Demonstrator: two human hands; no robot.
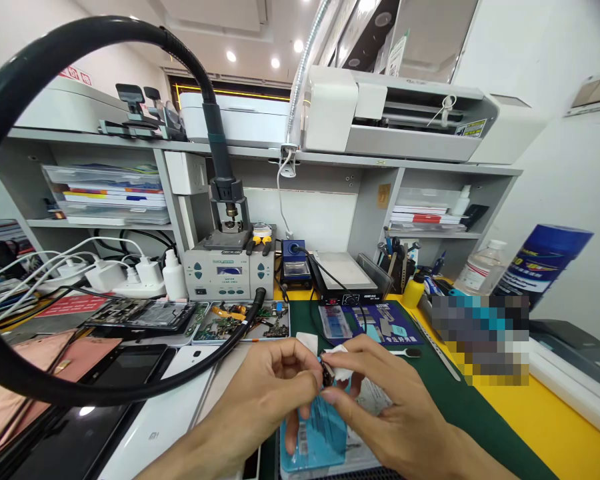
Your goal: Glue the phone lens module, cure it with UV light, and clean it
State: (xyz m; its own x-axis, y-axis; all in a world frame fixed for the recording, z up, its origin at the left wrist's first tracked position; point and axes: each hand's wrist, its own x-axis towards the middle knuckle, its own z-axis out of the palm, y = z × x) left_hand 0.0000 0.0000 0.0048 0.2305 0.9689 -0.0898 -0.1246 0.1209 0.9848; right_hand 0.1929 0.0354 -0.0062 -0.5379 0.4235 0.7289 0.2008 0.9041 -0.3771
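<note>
My left hand [273, 383] pinches a small dark part [327, 375] with a brownish edge between thumb and forefinger; its exact kind is too small to make out. From the other side, my right hand [387, 387] grips the same part with thumb and fingertips. A white tissue [341, 360] is bunched at the right fingers, partly hidden by them. Below both hands lies a light-blue plastic packet [315, 443] with a barcode label, on top of a pale box or tray whose edges are partly covered.
A thick black hose [157, 393] loops across the left side from the hot-air station [230, 273]. Behind my hands are a tray of circuit boards [275, 327] and a brush [407, 352]. White tablets [160, 420] lie left; a metal ruler [437, 350] and bottles stand right.
</note>
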